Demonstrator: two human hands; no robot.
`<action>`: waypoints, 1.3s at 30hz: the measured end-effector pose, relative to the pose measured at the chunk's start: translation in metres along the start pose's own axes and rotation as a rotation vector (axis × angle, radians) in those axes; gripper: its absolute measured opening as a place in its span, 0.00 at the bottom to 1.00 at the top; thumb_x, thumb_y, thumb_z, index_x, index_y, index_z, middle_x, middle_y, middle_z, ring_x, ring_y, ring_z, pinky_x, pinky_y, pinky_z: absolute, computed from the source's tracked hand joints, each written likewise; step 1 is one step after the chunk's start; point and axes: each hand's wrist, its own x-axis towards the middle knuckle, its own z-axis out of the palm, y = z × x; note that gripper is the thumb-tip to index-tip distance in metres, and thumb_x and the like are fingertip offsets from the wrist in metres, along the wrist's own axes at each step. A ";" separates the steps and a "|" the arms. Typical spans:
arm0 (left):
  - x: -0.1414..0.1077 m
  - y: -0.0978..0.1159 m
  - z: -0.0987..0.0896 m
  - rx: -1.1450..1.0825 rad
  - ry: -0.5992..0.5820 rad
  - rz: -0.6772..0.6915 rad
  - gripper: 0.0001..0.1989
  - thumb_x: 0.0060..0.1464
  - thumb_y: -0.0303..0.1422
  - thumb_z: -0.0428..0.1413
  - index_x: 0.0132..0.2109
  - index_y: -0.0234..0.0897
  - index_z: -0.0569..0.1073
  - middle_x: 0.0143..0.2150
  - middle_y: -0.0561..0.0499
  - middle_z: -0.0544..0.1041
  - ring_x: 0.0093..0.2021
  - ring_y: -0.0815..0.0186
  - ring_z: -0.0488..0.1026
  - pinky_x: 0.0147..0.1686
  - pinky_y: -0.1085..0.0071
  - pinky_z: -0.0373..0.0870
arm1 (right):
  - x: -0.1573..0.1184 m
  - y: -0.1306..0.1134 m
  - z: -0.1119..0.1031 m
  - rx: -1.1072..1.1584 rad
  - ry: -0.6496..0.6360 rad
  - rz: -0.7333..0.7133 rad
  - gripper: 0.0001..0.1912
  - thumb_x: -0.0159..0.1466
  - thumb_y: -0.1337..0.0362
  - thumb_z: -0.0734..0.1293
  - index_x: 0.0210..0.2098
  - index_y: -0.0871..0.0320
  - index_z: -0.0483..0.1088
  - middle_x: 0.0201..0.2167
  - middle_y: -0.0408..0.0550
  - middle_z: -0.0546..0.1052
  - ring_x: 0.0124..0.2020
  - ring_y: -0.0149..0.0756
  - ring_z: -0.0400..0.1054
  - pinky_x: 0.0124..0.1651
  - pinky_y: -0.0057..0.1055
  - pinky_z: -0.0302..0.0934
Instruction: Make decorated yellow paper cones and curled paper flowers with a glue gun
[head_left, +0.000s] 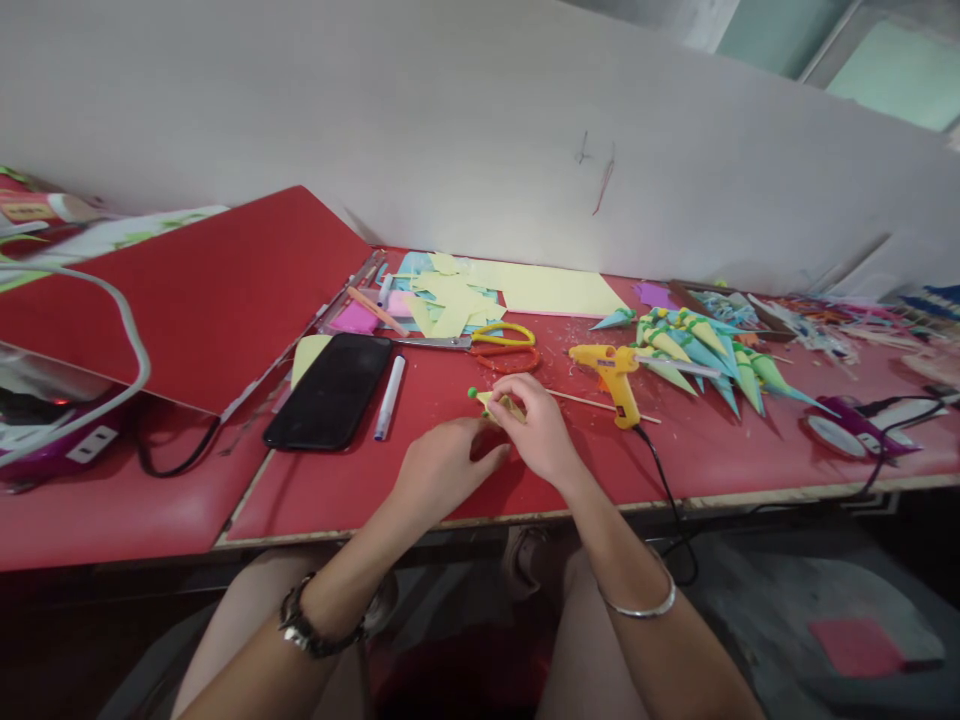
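A small yellow paper piece with green round ends (484,398) is between my two hands, low over the red tabletop. My right hand (538,430) pinches it from above with thumb and fingertips. My left hand (450,462) curls around its near side, the thumb reaching toward the right hand; its fingertips are partly hidden. Much of the paper is covered by the fingers. Just beyond my hands lie scissors (504,338) with yellow and red handles. A thin wooden stick (600,404) extends to the right of my right hand.
A yellow glue gun (616,380) with its cord stands right. Behind it are piled yellow and blue paper cones (694,350). Left lie a black phone (330,392) and a white pen (390,398). Paper scraps (450,300) lie before the wall; a red board (225,290) leans left.
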 end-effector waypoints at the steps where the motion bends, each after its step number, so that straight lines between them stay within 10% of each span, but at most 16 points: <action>1: 0.000 0.001 0.001 -0.044 0.019 0.009 0.13 0.52 0.36 0.50 0.42 0.38 0.73 0.34 0.47 0.76 0.32 0.59 0.72 0.27 0.71 0.59 | 0.000 0.000 -0.001 0.026 0.035 0.019 0.03 0.57 0.68 0.62 0.27 0.57 0.65 0.33 0.45 0.69 0.38 0.35 0.64 0.43 0.31 0.58; 9: 0.000 0.011 0.012 -0.268 0.158 0.042 0.15 0.54 0.37 0.48 0.43 0.33 0.71 0.27 0.51 0.72 0.26 0.65 0.66 0.28 0.71 0.61 | -0.003 -0.008 0.003 0.503 0.259 0.252 0.07 0.58 0.60 0.62 0.31 0.58 0.65 0.28 0.42 0.68 0.32 0.31 0.64 0.36 0.27 0.60; 20: 0.002 0.014 0.015 -0.899 0.086 0.000 0.13 0.50 0.39 0.48 0.38 0.34 0.69 0.36 0.49 0.75 0.37 0.62 0.70 0.39 0.69 0.65 | -0.008 -0.029 0.011 0.718 0.237 0.268 0.07 0.57 0.59 0.63 0.30 0.58 0.65 0.28 0.41 0.68 0.28 0.27 0.63 0.31 0.24 0.60; 29: 0.000 0.006 0.006 -0.744 0.093 0.017 0.12 0.51 0.40 0.48 0.26 0.36 0.62 0.23 0.57 0.62 0.25 0.70 0.60 0.27 0.75 0.60 | -0.006 -0.027 -0.004 0.537 0.438 0.120 0.03 0.59 0.63 0.63 0.32 0.57 0.65 0.26 0.41 0.68 0.29 0.27 0.64 0.34 0.25 0.61; 39: 0.000 0.006 0.005 -0.700 0.169 0.068 0.14 0.52 0.41 0.47 0.24 0.37 0.58 0.22 0.58 0.55 0.22 0.73 0.53 0.22 0.77 0.54 | -0.005 -0.024 -0.005 0.656 0.336 0.130 0.05 0.55 0.68 0.66 0.31 0.55 0.74 0.32 0.41 0.77 0.37 0.31 0.70 0.42 0.29 0.65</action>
